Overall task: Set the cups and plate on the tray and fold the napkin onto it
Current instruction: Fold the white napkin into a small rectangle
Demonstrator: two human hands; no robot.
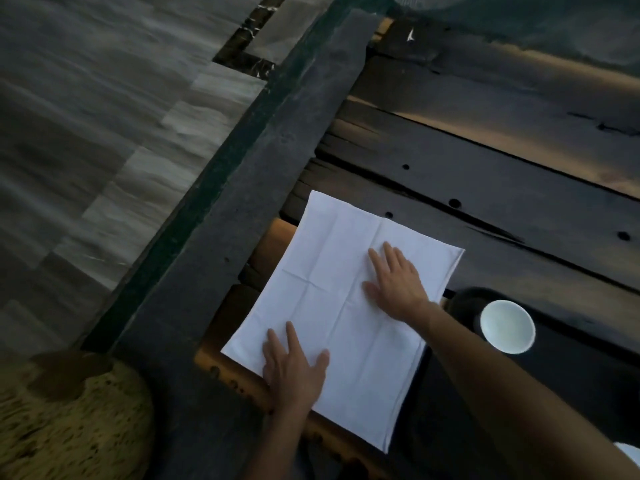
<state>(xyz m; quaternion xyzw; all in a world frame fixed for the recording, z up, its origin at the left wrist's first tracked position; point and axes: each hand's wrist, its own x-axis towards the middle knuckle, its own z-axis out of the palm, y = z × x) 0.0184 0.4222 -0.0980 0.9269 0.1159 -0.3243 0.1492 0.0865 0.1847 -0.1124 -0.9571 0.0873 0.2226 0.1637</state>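
A white napkin lies spread flat on the dark wooden table, creased into squares. My left hand rests palm down on its near left part, fingers apart. My right hand presses flat on the napkin's right half, fingers spread. To the right, a white cup stands upright on a dark tray, beside my right forearm. A bit of another white object shows at the frame's right edge; what it is I cannot tell. No plate is in sight.
The table is made of dark planks with gaps and holes, framed by a dark beam on the left. Beyond the beam is tiled floor. A yellow speckled round object sits at the lower left.
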